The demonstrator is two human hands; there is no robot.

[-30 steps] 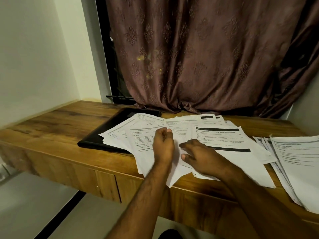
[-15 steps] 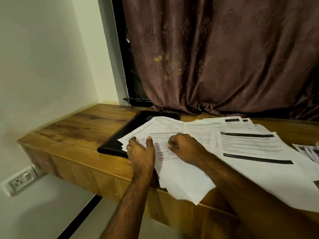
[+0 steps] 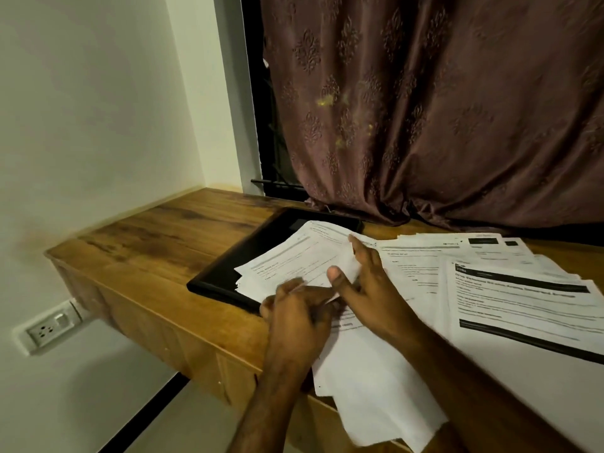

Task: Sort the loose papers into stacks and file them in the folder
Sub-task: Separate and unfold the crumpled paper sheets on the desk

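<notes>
A small stack of printed papers (image 3: 287, 263) lies partly on the black folder (image 3: 258, 246), which rests flat on the wooden desk (image 3: 157, 243). My left hand (image 3: 294, 312) has its fingers curled round the near edge of this stack. Close beside it on the right, my right hand (image 3: 369, 289) lies on the sheets with straight fingers and a spread thumb, its index tip at the stack's far edge. More loose papers (image 3: 516, 295) fan out to the right, some with black header bars. One sheet (image 3: 369, 387) hangs over the desk's front edge.
A brown curtain (image 3: 441, 119) hangs behind the desk and touches its back edge. A white wall closes off the left side, with a socket (image 3: 49, 328) below desk height. Bare wood shows left of the folder.
Both hands have shifted toward the stack on the folder. My right hand has spread flat over the sheets and my left hand has curled onto the near edge. The view has swung left.
</notes>
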